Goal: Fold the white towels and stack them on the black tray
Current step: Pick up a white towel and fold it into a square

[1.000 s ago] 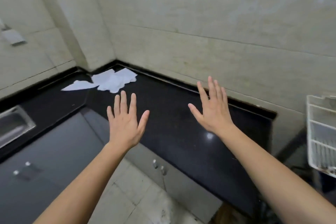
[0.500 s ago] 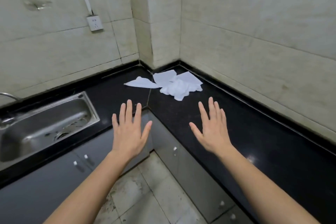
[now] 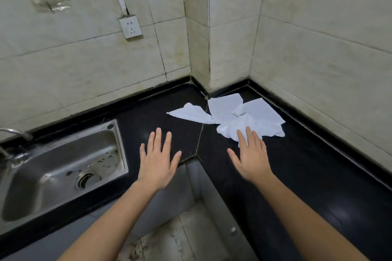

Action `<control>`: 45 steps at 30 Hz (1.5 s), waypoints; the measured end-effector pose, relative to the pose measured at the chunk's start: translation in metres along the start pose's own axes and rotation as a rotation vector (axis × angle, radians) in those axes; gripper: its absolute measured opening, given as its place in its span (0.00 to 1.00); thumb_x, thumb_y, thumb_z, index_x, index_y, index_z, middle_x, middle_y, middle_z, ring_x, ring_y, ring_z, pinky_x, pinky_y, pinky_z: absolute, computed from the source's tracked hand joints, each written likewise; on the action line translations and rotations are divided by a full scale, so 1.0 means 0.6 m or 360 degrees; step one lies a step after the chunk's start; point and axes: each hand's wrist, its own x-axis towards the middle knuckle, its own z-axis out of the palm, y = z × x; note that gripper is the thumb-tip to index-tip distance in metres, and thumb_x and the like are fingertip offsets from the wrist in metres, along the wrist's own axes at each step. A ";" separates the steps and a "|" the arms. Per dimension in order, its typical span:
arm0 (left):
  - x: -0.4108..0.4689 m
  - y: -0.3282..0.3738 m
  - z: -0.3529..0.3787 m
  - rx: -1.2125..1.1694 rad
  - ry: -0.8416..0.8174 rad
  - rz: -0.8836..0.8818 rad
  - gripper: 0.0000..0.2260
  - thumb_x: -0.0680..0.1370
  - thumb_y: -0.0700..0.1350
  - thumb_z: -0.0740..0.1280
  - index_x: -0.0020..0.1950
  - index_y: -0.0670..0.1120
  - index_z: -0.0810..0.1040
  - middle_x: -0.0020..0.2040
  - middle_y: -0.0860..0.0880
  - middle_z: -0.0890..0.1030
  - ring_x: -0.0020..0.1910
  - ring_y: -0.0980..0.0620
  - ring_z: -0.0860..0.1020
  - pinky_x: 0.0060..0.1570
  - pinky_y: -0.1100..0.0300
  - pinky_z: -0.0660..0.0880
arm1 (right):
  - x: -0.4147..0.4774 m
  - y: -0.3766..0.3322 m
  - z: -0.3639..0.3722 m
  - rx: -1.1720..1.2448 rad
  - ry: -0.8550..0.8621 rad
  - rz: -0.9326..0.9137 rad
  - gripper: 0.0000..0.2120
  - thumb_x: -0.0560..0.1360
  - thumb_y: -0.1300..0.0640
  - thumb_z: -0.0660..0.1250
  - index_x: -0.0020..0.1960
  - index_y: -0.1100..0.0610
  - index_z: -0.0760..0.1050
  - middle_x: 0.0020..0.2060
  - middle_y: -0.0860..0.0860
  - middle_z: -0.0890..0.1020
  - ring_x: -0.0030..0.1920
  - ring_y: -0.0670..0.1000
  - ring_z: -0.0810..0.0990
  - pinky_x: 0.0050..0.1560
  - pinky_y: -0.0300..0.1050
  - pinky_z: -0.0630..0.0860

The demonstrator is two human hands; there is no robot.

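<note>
Reaching out over the corner of a black counter (image 3: 318,165), the person holds both hands flat, palms down, fingers straight and spread, gripping nothing. The left hand (image 3: 158,161) hangs over the counter's near edge, just right of a steel sink (image 3: 59,167). The right hand (image 3: 251,159) is beside it but apart from it, and a pale seam (image 3: 200,135) in the counter runs between the two. The white towels (image 3: 233,116) lie in a loose heap in the far corner, where the tiled walls (image 3: 318,38) meet. One is crumpled on the near side, two flatter pieces lie behind it, and another stretches left across the seam. The right hand's fingertips (image 3: 248,131) overlap the near edge of the crumpled towel, though I cannot tell whether they touch the cloth. The left hand is near the heap but apart from it. A tap (image 3: 14,132) juts in at the far left over the sink, and a white socket (image 3: 130,27) sits on the wall behind. Below the counter are grey cabinet doors (image 3: 222,207) and stained floor tiles (image 3: 169,239).
</note>
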 end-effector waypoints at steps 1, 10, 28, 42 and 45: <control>0.027 -0.005 -0.003 0.0008 0.0000 -0.0003 0.34 0.80 0.65 0.42 0.82 0.48 0.51 0.82 0.43 0.46 0.80 0.44 0.45 0.76 0.39 0.52 | 0.034 -0.007 -0.002 0.0016 -0.0019 -0.0015 0.33 0.81 0.40 0.56 0.80 0.56 0.56 0.79 0.61 0.57 0.79 0.62 0.54 0.76 0.59 0.55; 0.252 -0.077 0.046 -0.0105 -0.0107 -0.0104 0.31 0.83 0.60 0.53 0.81 0.47 0.53 0.81 0.44 0.51 0.80 0.46 0.48 0.76 0.45 0.55 | 0.270 -0.056 0.048 0.0020 -0.0223 -0.0093 0.26 0.83 0.45 0.56 0.78 0.54 0.61 0.77 0.56 0.64 0.76 0.56 0.62 0.71 0.53 0.65; 0.649 -0.227 0.329 -0.0215 -0.0702 0.0297 0.29 0.81 0.52 0.62 0.79 0.46 0.58 0.79 0.42 0.57 0.78 0.43 0.55 0.73 0.44 0.60 | 0.631 -0.161 0.299 -0.0187 -0.0656 0.0207 0.31 0.82 0.58 0.58 0.81 0.49 0.50 0.78 0.60 0.56 0.74 0.62 0.63 0.70 0.57 0.67; 0.656 -0.273 0.217 -0.0211 -0.0146 0.0272 0.02 0.74 0.43 0.73 0.44 0.45 0.83 0.47 0.46 0.83 0.53 0.43 0.79 0.46 0.50 0.74 | 0.686 -0.161 0.224 -0.0033 -0.0834 -0.0214 0.07 0.82 0.51 0.60 0.56 0.54 0.70 0.53 0.53 0.78 0.55 0.57 0.77 0.46 0.48 0.70; 0.667 -0.276 0.141 -0.0093 -0.0057 0.0226 0.05 0.79 0.46 0.67 0.50 0.47 0.82 0.46 0.48 0.82 0.51 0.45 0.78 0.47 0.52 0.71 | 0.701 -0.175 0.152 0.0027 -0.0710 -0.0303 0.08 0.82 0.51 0.61 0.58 0.54 0.71 0.52 0.54 0.80 0.53 0.58 0.79 0.45 0.50 0.73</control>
